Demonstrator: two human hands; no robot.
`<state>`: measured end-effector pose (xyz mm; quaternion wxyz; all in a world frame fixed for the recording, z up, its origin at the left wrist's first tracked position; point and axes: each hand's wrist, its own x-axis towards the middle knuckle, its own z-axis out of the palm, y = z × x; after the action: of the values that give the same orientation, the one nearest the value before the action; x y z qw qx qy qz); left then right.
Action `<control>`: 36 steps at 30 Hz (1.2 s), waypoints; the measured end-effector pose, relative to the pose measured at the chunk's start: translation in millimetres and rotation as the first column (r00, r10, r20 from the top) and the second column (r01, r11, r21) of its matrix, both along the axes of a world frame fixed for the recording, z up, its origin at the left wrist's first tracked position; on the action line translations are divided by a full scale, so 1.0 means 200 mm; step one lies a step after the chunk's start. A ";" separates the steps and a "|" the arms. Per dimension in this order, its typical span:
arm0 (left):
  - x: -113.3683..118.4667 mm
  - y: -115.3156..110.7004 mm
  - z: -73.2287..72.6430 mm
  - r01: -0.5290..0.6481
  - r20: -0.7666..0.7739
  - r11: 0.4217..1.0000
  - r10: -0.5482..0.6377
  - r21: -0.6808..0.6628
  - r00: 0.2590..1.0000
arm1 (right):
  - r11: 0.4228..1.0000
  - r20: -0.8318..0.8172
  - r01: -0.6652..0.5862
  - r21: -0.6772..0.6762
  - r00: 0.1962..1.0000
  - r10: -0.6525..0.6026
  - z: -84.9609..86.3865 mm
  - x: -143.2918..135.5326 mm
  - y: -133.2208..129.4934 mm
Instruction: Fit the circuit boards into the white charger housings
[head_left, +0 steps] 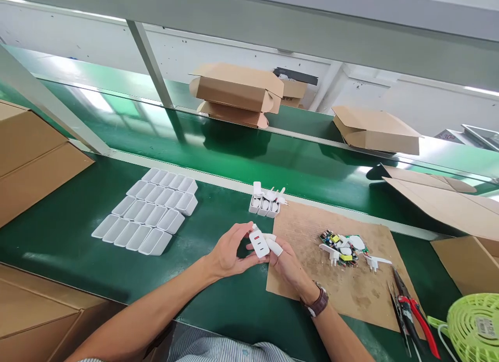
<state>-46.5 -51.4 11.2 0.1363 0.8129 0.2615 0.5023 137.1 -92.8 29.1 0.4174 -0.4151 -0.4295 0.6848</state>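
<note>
A white charger with one red port and two dark slots (259, 244) is held up over the green bench, near the edge of the brown cardboard sheet. My left hand (230, 251) pinches it from the left between thumb and fingers. From the right, my right hand (286, 263) is closed at the charger's other side, with white finger covers on some fingertips. Beyond the hands stand small white cases with plug parts on top (265, 205). Rows of open white shells (146, 214) lie on the left.
Circuit boards (345, 249) and white plug pieces lie on the cardboard sheet (298, 221). Red-handled pliers (413, 305), tweezers (397, 318) and a green fan (475, 328) are at the right. Boxes (237, 86) stand on the back ledge; others flank the bench.
</note>
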 end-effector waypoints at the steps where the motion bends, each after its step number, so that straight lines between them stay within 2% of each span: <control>1: 0.00 0.00 0.00 0.003 0.002 1.000 -0.003 0.002 1.000 | 1.000 -0.007 0.003 -0.002 1.000 -0.003 0.00 0.00 0.00; 5: -0.01 0.01 0.01 0.022 0.004 1.000 -0.022 0.016 1.000 | 0.999 -0.017 0.029 0.013 0.999 -0.029 -0.03 0.00 0.00; 7: -0.02 0.01 0.01 0.014 -0.033 1.000 -0.013 0.022 0.999 | 0.992 0.045 0.097 0.077 0.994 -0.100 -0.04 0.00 0.00; 11: -0.04 0.02 0.00 -0.091 -0.139 0.996 0.090 0.004 0.986 | 0.910 0.186 0.208 0.358 0.939 -0.288 -0.05 0.03 -0.01; 14: -0.07 0.07 -0.01 -0.179 -0.091 0.971 0.166 -0.160 0.982 | 0.847 0.230 0.270 0.458 0.884 -0.407 -0.04 0.10 0.02; 17: -0.09 0.17 -0.02 -0.256 -0.019 0.874 0.273 -0.414 0.962 | 0.808 0.308 0.369 0.460 0.787 -0.535 -0.05 0.19 0.10; 20: -0.09 0.31 -0.02 -0.264 -0.012 0.723 0.333 -0.638 0.943 | 0.827 0.406 0.390 0.404 0.734 -0.545 -0.08 0.27 0.21; 23: -0.06 0.43 -0.03 -0.166 0.013 0.622 0.273 -0.765 0.962 | 0.865 0.418 0.353 0.356 0.767 -0.486 -0.12 0.28 0.30; 27: 0.01 0.47 -0.05 -0.086 0.025 0.562 0.186 -0.822 0.982 | 0.876 0.378 0.323 0.358 0.808 -0.452 -0.17 0.25 0.34; 29: 0.01 0.43 -0.04 -0.101 0.004 0.566 0.182 -0.818 0.983 | 0.867 0.361 0.334 0.370 0.808 -0.465 -0.19 0.24 0.33; 31: -0.03 0.37 -0.01 -0.154 -0.052 0.640 0.174 -0.753 0.983 | 0.856 0.335 0.343 0.386 0.813 -0.476 -0.22 0.25 0.32; 34: -0.18 0.28 0.11 -0.315 -0.233 0.830 0.229 -0.461 0.945 | 0.839 0.316 0.370 0.399 0.803 -0.505 -0.26 0.27 0.30; 35: -0.25 0.26 0.16 -0.382 -0.293 0.863 0.291 -0.331 0.911 | 0.835 0.316 0.380 0.397 0.798 -0.513 -0.27 0.27 0.30; 36: -0.32 0.24 0.21 -0.451 -0.341 0.869 0.369 -0.203 0.865 | 0.834 0.317 0.389 0.391 0.794 -0.519 -0.28 0.27 0.30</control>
<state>-110.4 -3.1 52.4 0.0972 0.7756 0.5143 0.3529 192.0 -33.1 -27.4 0.5303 -0.5713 -0.4942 0.3849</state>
